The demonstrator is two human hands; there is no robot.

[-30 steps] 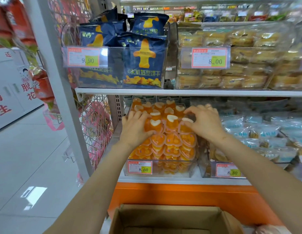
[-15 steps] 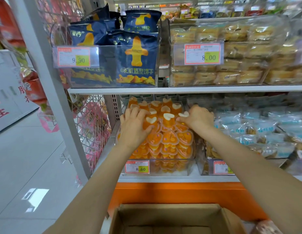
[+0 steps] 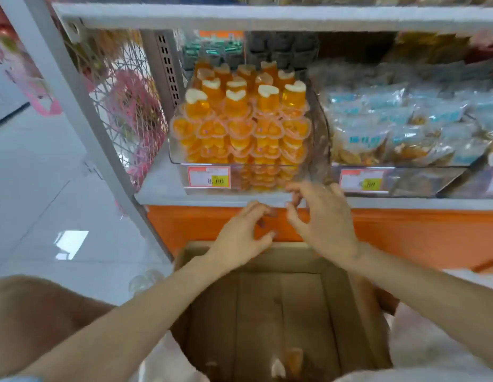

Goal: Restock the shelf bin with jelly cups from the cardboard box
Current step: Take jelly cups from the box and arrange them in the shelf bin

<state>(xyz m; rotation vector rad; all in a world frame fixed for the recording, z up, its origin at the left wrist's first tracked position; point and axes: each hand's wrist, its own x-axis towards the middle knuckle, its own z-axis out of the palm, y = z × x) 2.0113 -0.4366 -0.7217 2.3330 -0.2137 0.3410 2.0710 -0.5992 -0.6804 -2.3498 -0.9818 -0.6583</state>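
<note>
Over the box, just below the shelf edge, the left hand and right hand hover side by side, near each other but apart. Both have loosely bent fingers and hold nothing. Jelly cups fill the clear bin on the shelf, piled above its rim, with a price tag on its front. Something orange and blurred lies at the box's near end.

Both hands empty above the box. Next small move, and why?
Probably lower both hands into the brown cardboard box toward the orange jelly cups lying, blurred, at its near end. The left hand and right hand hover empty, fingers loosely curled, over its far rim, with nothing to put in the clear plastic shelf bin.
</note>
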